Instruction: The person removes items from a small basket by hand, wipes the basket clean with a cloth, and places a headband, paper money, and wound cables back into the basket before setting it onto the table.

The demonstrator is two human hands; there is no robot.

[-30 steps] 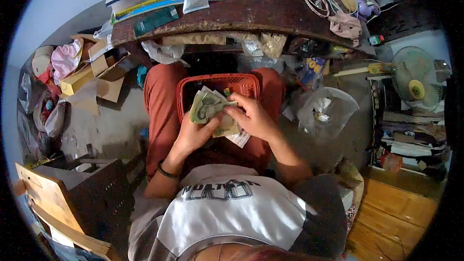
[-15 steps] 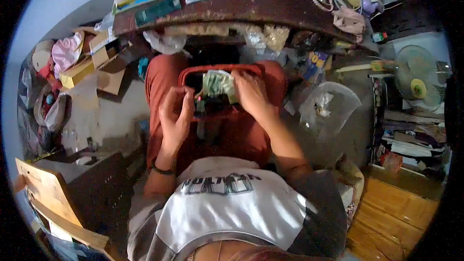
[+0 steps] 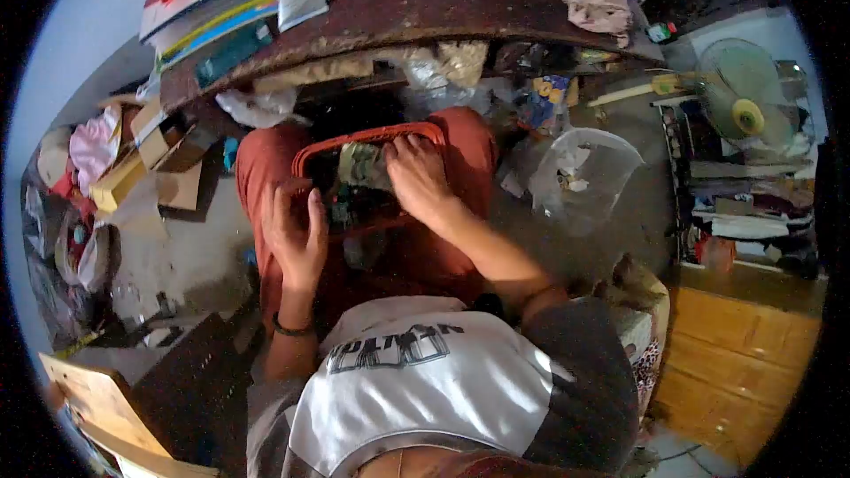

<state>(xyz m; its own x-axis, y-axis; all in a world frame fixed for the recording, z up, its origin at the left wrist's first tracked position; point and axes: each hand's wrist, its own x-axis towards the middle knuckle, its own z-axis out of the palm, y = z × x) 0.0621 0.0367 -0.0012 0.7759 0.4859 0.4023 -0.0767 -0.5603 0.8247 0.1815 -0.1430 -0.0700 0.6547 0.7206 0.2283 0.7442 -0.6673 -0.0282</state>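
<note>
A red-orange plastic basket (image 3: 367, 134) rests across my lap between my knees. Inside its right half, my right hand (image 3: 421, 179) has its fingers bent at the edge of a crumpled green-and-pale packet (image 3: 361, 168), which it appears to grip. That packet's exact kind is unclear. Below it in the basket lie small dark and green items (image 3: 341, 209), too blurred to name. At the basket's left side is my left hand (image 3: 297, 235), thumb and fingers apart, overlapping the rim. I see nothing held in it.
Ahead stands a dark wooden table (image 3: 425, 9) with stacked papers and books (image 3: 221, 22) at its left. A clear plastic bag (image 3: 589, 177) lies on the floor to my right, near a fan (image 3: 748, 97). Cardboard boxes (image 3: 133, 173) are at the left.
The crumpled packet, raised and bright before, is now lower inside the basket with my right hand. My left finger and thumb, close together before, have parted at the left rim. The view has shifted.
</note>
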